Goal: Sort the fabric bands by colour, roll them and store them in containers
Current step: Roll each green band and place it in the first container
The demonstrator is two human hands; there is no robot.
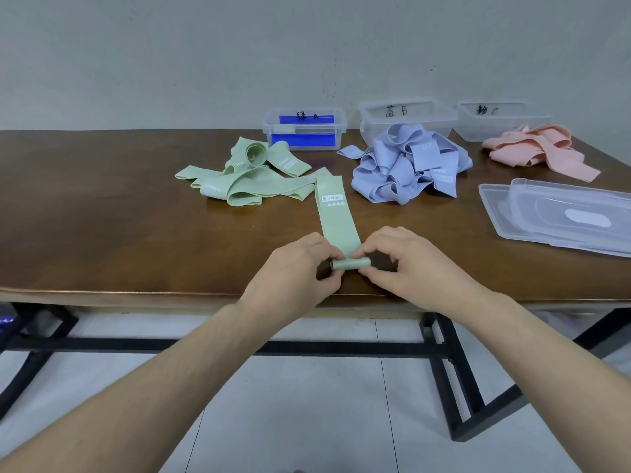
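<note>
The green band [336,216] is laid flat on the worktop [119,216], its long axis running straight away from the started roll [350,263]. That roll is pinched at either end by the left hand [297,268] and right hand [409,264], equally near.

A plain workroom or staging room rather than a home: a bare grey-white wall [205,56] at 12 o'clock, a pale tiled floor [307,404] at 6 o'clock, and one brown wooden table [102,216] on a black metal frame [444,370], bearing hand-labelled clear plastic boxes [406,114].
</note>
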